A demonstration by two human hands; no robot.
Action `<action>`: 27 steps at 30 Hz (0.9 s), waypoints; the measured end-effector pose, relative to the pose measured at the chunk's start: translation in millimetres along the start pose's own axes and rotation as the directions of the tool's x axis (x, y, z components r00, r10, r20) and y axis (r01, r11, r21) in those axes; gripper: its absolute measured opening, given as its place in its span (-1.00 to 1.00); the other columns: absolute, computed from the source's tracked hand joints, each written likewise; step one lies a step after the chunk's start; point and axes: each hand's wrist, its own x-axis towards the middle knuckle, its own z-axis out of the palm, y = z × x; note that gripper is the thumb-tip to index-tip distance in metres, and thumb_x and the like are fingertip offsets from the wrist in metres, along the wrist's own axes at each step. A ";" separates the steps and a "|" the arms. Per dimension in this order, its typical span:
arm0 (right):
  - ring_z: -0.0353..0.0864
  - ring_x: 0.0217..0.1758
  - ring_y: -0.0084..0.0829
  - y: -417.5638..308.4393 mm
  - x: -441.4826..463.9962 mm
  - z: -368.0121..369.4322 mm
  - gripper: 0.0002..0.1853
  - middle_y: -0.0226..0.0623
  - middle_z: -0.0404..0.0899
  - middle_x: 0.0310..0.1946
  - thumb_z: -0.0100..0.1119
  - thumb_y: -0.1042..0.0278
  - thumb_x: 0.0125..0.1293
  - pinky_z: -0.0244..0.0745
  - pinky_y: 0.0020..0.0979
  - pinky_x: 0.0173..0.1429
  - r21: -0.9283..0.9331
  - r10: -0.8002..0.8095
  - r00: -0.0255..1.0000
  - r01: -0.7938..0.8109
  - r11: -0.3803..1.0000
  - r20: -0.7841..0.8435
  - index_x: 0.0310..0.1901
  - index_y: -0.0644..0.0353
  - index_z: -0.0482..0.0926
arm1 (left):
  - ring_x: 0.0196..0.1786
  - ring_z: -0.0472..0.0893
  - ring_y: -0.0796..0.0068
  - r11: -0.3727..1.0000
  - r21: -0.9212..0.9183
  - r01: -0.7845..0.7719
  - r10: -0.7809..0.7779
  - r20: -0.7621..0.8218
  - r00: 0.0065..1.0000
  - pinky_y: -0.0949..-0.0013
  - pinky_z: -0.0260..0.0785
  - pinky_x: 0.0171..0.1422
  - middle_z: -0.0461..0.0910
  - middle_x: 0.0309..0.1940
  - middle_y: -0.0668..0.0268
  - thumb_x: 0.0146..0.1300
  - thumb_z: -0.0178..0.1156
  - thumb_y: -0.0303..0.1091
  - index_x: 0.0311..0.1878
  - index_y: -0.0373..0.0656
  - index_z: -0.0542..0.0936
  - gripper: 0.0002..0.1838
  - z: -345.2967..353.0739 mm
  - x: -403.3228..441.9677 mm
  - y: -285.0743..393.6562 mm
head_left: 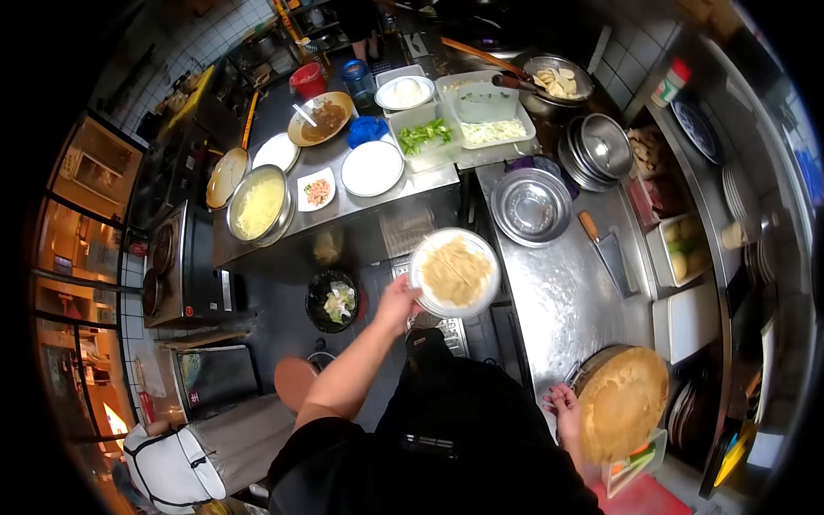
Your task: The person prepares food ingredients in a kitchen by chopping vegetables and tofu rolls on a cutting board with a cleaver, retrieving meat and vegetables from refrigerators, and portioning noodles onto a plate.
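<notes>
My left hand (397, 306) grips the near-left rim of a round white plate (421, 300). Pale beige strips of food (455, 271) are heaped on this plate, which is held over the gap between two steel counters. Lower right, my right hand (563, 407) is beside a thick round wooden chopping board (624, 403), its fingers loosely curled and apart with nothing visible in them. A metal object (573, 374), too small to name, lies by the board's left edge. Farther up that counter lies a cleaver (614, 262) with a wooden handle.
Steel bowls (532, 206) stand on the right counter (558, 300). The far counter carries a bowl of noodles (260, 208), a small dish of chopped food (317, 190), a white plate (372, 168) and tubs of cut greens (425, 137). A bin (332, 300) stands on the floor.
</notes>
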 end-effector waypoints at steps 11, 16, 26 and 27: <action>0.67 -0.03 -0.46 -62.1 60.9 172.8 -0.50 -0.28 0.62 0.10 0.23 0.27 0.49 0.63 -0.42 -0.03 -0.102 -0.045 0.999 0.042 0.994 -0.027 0.36 0.27 0.41 | 0.04 0.71 0.28 0.926 -0.157 -0.344 0.292 -0.282 0.914 0.27 0.69 0.00 0.63 0.12 0.12 0.38 0.01 -0.65 0.32 -0.28 0.41 -0.56 -157.8 117.5 202.6; 0.67 -0.01 -0.43 -50.1 58.6 198.2 -0.48 -0.27 0.60 0.11 0.24 0.32 0.47 0.62 -0.41 0.00 -0.106 0.007 0.997 -0.015 0.994 -0.071 0.39 0.25 0.38 | -0.11 0.73 0.35 0.895 -0.245 -0.373 0.277 -0.352 0.894 0.29 0.68 -0.14 0.65 0.04 0.14 0.37 0.02 -0.65 0.26 -0.25 0.43 -0.60 -208.0 150.2 246.2; 0.64 -0.13 -0.44 -21.0 80.9 183.8 -0.61 -0.37 0.59 -0.10 0.28 0.31 0.45 0.63 -0.38 -0.08 -0.263 0.077 0.996 -0.061 0.963 0.053 0.22 0.21 0.45 | 0.18 0.62 0.09 0.736 -0.274 -0.619 0.353 -0.626 0.696 -0.05 0.61 0.25 0.50 0.24 -0.05 0.41 -0.02 -0.67 0.28 -0.35 0.34 -0.61 -365.0 101.7 286.9; 0.63 -0.15 -0.46 -27.4 86.0 182.5 -0.61 -0.37 0.59 -0.12 0.28 0.32 0.45 0.62 -0.39 -0.11 -0.299 0.082 0.995 -0.061 0.952 0.056 0.22 0.21 0.45 | 0.20 0.62 0.06 0.696 -0.289 -0.657 0.362 -0.649 0.669 -0.09 0.59 0.28 0.50 0.24 -0.05 0.41 -0.03 -0.68 0.29 -0.35 0.34 -0.61 -395.5 94.7 282.7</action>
